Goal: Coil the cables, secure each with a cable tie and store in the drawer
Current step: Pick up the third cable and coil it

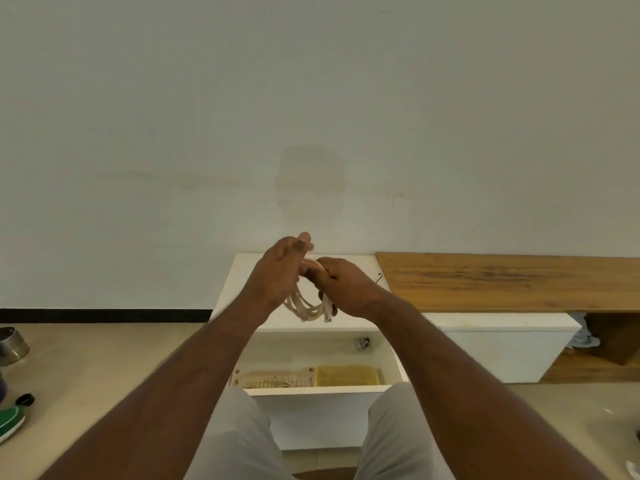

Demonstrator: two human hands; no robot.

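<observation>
A cream cable coil (305,309) hangs in loops between both hands, above the white cabinet top (349,261). My right hand (341,284) grips the top of the coil, with a clear plug end dangling below it. My left hand (277,271) is at the coil's left side, thumb and fingers pinched together at the top; what they pinch is too blurred to tell. Below, the white drawer (322,389) stands open, holding a yellow box (346,375) and a pale coiled item at its left.
A wooden bench top (512,282) runs to the right of the cabinet, with a white box (502,344) under it. On the floor at left lie a metal bowl (12,346) and a green bottle (12,419). My knees flank the drawer front.
</observation>
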